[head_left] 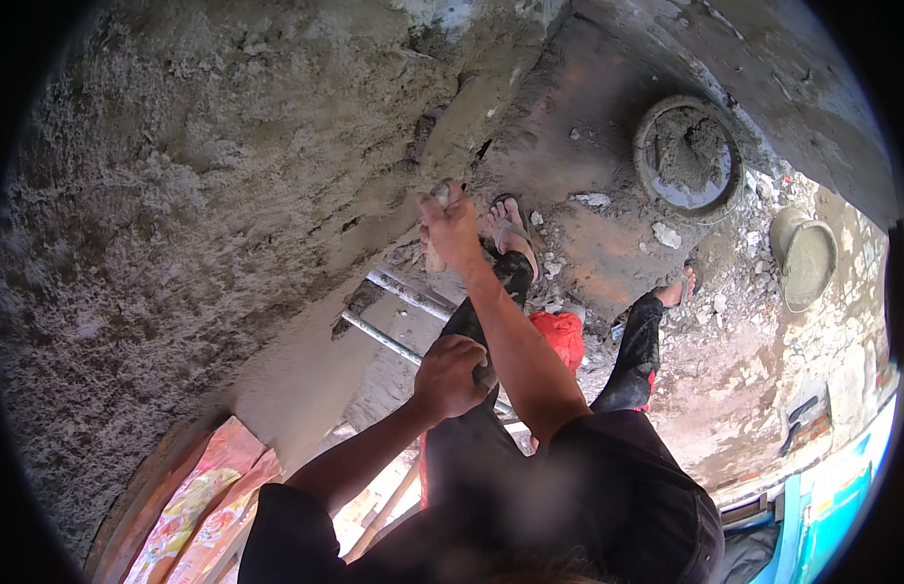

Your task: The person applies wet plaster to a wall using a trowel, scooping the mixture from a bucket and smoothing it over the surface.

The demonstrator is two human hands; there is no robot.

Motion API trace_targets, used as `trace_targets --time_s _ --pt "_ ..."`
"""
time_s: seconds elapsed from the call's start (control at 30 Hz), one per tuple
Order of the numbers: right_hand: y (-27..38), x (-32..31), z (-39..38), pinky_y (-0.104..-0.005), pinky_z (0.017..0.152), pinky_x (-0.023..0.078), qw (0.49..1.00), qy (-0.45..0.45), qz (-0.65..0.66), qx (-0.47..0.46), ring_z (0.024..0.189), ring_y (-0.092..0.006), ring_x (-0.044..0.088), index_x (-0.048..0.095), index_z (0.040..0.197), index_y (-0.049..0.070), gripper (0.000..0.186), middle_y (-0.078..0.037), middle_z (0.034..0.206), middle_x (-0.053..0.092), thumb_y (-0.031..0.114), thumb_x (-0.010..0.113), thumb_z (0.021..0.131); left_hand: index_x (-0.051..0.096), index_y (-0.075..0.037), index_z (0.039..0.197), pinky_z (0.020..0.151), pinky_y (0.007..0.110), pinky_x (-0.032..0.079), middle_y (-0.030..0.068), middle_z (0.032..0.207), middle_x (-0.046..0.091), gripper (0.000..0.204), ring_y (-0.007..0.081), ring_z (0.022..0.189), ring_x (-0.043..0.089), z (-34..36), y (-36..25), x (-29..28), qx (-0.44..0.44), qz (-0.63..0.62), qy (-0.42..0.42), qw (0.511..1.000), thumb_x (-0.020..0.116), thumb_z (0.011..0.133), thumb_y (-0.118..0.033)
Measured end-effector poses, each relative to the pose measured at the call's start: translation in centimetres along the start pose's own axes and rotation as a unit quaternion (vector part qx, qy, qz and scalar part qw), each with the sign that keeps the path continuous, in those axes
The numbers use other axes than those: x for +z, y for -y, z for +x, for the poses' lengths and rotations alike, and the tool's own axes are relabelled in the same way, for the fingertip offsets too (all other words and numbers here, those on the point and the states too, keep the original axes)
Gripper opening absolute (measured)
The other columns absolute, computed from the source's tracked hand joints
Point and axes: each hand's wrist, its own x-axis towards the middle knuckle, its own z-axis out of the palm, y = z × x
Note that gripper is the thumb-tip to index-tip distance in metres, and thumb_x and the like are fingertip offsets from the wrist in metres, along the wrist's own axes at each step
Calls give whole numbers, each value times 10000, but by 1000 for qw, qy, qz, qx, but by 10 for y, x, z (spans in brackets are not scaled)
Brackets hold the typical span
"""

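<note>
My right hand [454, 234] reaches forward, its fingers wrapped round a tool with a pale, rounded handle [436, 255]. The tool's working end does not show clearly. It is close to the lower edge of a rough wall [238, 185] coated with grey-brown mortar. Nearer to me, my left hand [452, 376] is closed in front of my dark trousers. Whatever its curled fingers may hold is hidden.
To the right stand a round basin of wet mortar [652, 164] and a bucket [783, 238]. Rubble [666, 236] litters the ground around my sandalled feet. Pale metal bars [382, 337] lie beside my leg, and a red bundle [559, 338] sits between my legs.
</note>
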Motion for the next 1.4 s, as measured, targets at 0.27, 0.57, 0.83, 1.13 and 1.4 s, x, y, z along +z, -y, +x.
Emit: trace_targets --time_s 0.27,0.57,0.83,1.13,1.4 --pt "11 -57 -84 -519 698 516 895 -5 -428 -123 772 -468 649 551 1090 -32 407 -297 725 632 286 662 862 678 -97 903 889 403 500 75 1004 694 216 274 1010 638 11 -12 0 -18 36 15 999 766 727 -187" --pt "278 -368 -88 -422 619 582 383 -209 -894 -102 733 -308 717 642 967 -1 179 -154 795 705 103 503 923 653 -90 868 853 390 495 61 947 680 201 266 992 627 13 -12 -2 5 23 7 1000 777 719 -142" --pt "231 -369 -73 -467 701 563 430 -190 -879 -75 837 -368 700 577 1128 4 252 -195 917 696 122 453 943 647 -82 879 868 390 492 65 969 678 243 269 1017 619 12 -5 -2 7 13 4 1000 769 672 -106" --pt "85 -441 52 -405 537 486 666 -221 -689 -179 566 -323 604 647 926 33 175 -142 681 624 195 587 897 624 -90 817 828 389 494 54 908 662 214 257 963 616 31 -14 -6 58 31 11 998 789 706 -170" --pt "72 -345 -36 -366 530 477 884 -329 -312 -112 538 -187 596 602 851 -32 269 -89 646 622 226 677 853 625 -86 808 831 399 490 55 905 663 204 267 966 613 17 -14 7 40 44 -12 998 787 715 -170"
